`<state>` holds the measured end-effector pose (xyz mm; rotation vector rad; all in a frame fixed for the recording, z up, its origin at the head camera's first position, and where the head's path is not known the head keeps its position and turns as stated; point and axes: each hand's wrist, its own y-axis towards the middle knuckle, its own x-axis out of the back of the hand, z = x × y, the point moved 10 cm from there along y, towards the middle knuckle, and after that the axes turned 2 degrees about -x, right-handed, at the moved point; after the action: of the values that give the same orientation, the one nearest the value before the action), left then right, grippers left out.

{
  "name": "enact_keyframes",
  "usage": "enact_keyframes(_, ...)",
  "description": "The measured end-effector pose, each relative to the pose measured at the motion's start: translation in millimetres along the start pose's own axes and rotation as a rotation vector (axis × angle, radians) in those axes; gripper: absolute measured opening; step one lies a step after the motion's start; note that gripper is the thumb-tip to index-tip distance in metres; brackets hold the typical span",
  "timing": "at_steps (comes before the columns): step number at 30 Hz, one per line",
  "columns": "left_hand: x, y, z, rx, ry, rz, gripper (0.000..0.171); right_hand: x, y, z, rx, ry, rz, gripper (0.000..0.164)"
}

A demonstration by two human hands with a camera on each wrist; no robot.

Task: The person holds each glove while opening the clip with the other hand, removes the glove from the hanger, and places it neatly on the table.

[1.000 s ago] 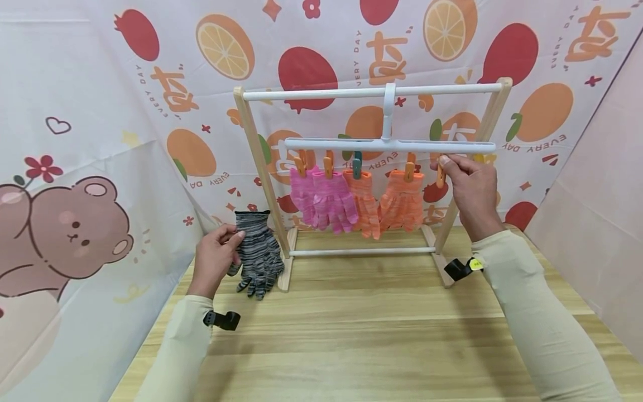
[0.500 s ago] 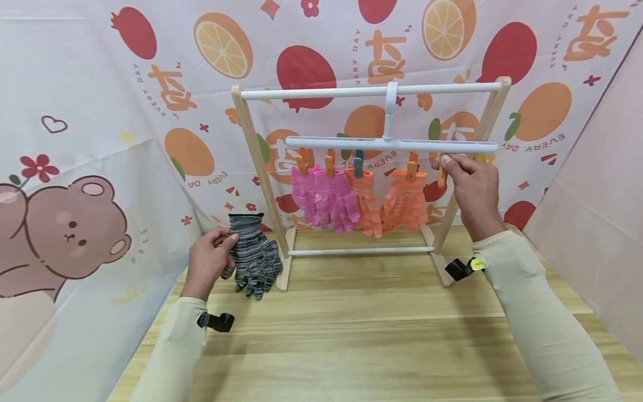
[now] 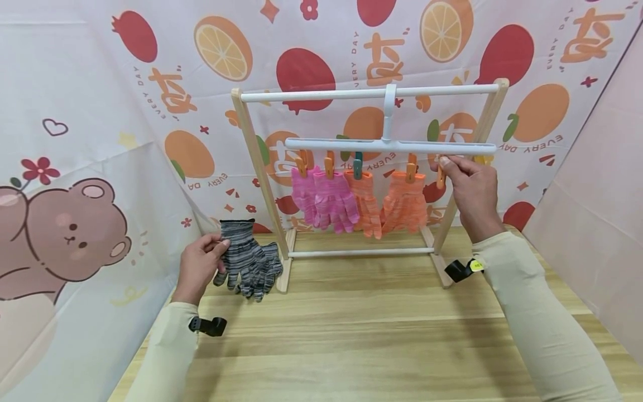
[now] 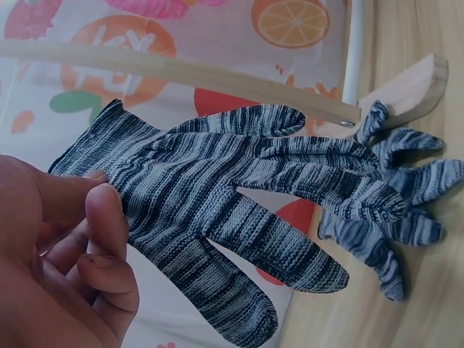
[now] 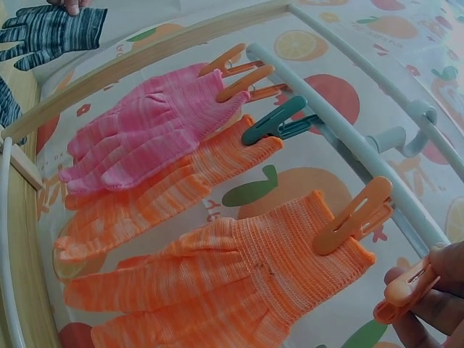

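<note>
At the left of the head view my left hand [image 3: 198,265] pinches a black-and-grey striped knit glove [image 4: 196,181] near its cuff. A second striped glove [image 4: 417,174] lies on the table behind it by the rack's foot. My right hand [image 3: 472,187] pinches an orange clothespin [image 3: 441,174] just below the right end of the white hanger [image 3: 331,145]. From that hanger hang two pink gloves [image 5: 148,127] on orange clothespins. Beside them are an orange glove [image 5: 181,192] on a teal clothespin [image 5: 274,123] and another orange glove [image 5: 239,264] on an orange clothespin [image 5: 355,217].
The hanger hooks over the top bar [image 3: 311,95] of a small wooden rack [image 3: 256,151] with a low crossbar [image 3: 361,252]. It stands at the back of a wood-grain table [image 3: 351,335]. Fruit-printed cloth [image 3: 226,184] forms the backdrop.
My left hand has drawn the striped glove left and slightly down, spreading it apart from the second one. My right hand has stayed at the clothespin.
</note>
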<state>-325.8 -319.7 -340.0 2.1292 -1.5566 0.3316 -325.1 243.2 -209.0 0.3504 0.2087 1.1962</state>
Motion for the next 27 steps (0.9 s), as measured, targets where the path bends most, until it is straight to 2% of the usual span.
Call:
enact_keyframes(13,-2.1,2.3,16.4,0.051,-0.025,0.022,0.030,0.1,1.0,-1.5,-0.009,0.005,0.003,0.037)
enact_keyframes(27,-3.2,7.2,32.2,0.083,-0.015,0.046,0.031,0.1,-0.9,-3.7,-0.034,-0.050,-0.011,0.040)
